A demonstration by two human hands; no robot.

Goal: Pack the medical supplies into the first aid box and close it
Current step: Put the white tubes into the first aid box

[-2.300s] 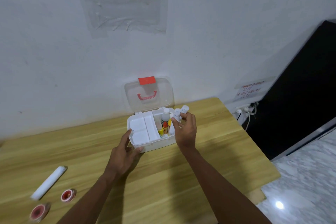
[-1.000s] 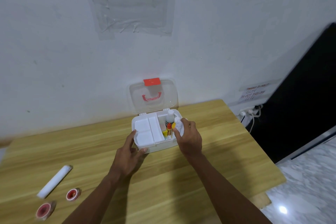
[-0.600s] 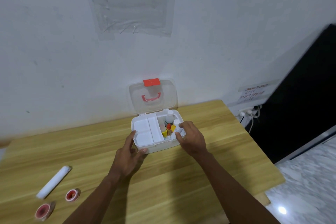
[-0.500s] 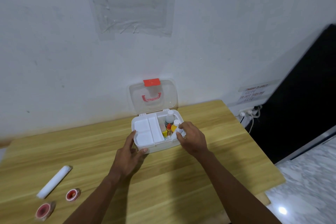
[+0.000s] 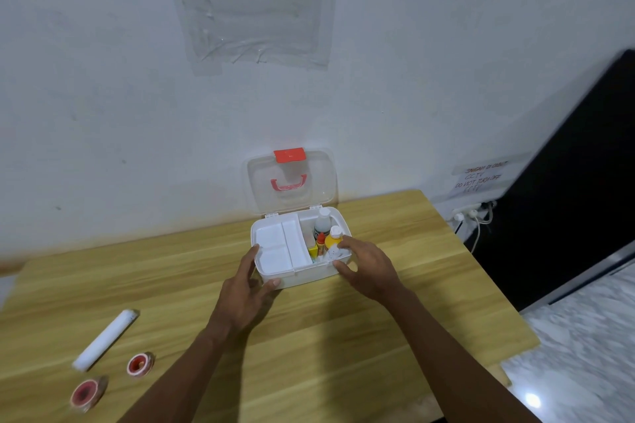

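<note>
Wooden table (image 5: 309, 354) carried everything, and your first aid box (image 5: 299, 273) sat at its far edge against the wall, its clear lid (image 5: 290, 182) propped upright with the red latch (image 5: 289, 155) at the top. Your left hand (image 5: 245, 292) lay open against the box's near left corner, steadying it without closing round anything. Your right hand (image 5: 367, 268) rested at the near right corner, fingers loosely curled by a small clear item; I could not tell whether you gripped it or had let it go. Risk, as I judged it: the white-capped bottle (image 5: 322, 223) and yellow bottle (image 5: 332, 240) stood tall in the right compartment beside a small red-topped one (image 5: 320, 241), so they might foul the lid when you closed it, or tip if your fingers brushed them. Well apart at the near left lay a white roll (image 5: 104, 340) and two red-cored tape rolls (image 5: 140, 365) (image 5: 87, 394), easy to forget before closing. Writing: a taped wall notice (image 5: 482, 177) at the far right read roughly "C.C.TV, do not turn off"; the bottle labels were too small to read.
</note>
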